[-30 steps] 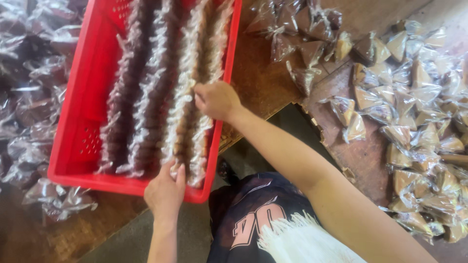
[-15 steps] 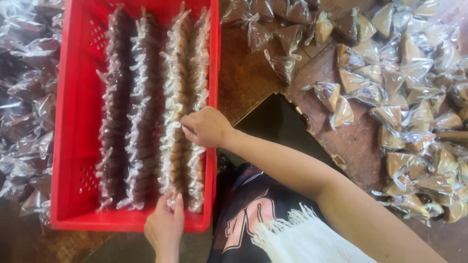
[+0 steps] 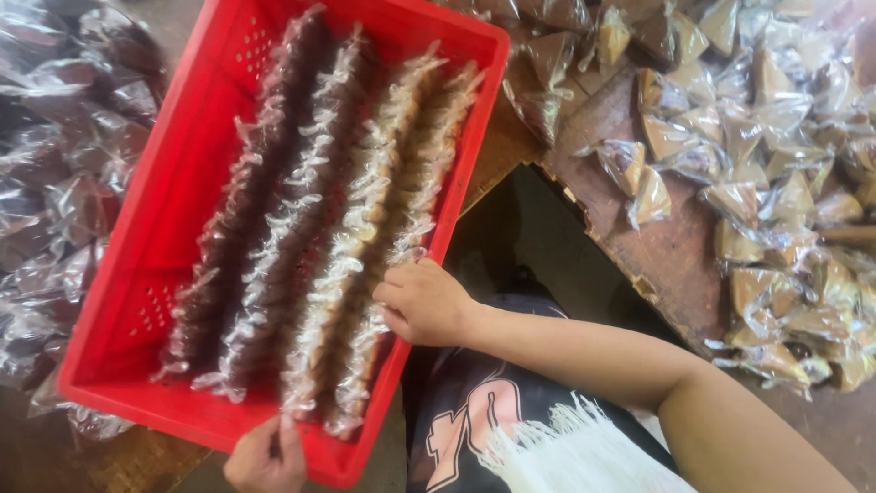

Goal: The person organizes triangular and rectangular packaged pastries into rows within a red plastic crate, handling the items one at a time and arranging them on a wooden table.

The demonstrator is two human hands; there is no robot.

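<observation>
A red plastic crate (image 3: pixel 173 192) lies tilted in front of me, filled with several long rows of small clear-wrapped packets (image 3: pixel 301 228), dark brown on the left, pale tan on the right. My right hand (image 3: pixel 422 303) is curled over the near end of the rightmost tan row, at the crate's right wall, fingers pressing on the packets. My left hand (image 3: pixel 265 461) grips the crate's near rim at the bottom edge of the view, partly cut off.
Piles of tan triangular packets in clear wrap (image 3: pixel 776 210) cover the wooden surface (image 3: pixel 675 246) on the right. Dark wrapped packets (image 3: pixel 55 183) are heaped left of the crate. A dark gap (image 3: pixel 538 237) opens between crate and surface above my lap.
My right hand has slid down the tan rows toward the crate's near end. The crate now sits tilted in view, and my left hand has shifted right along its near rim.
</observation>
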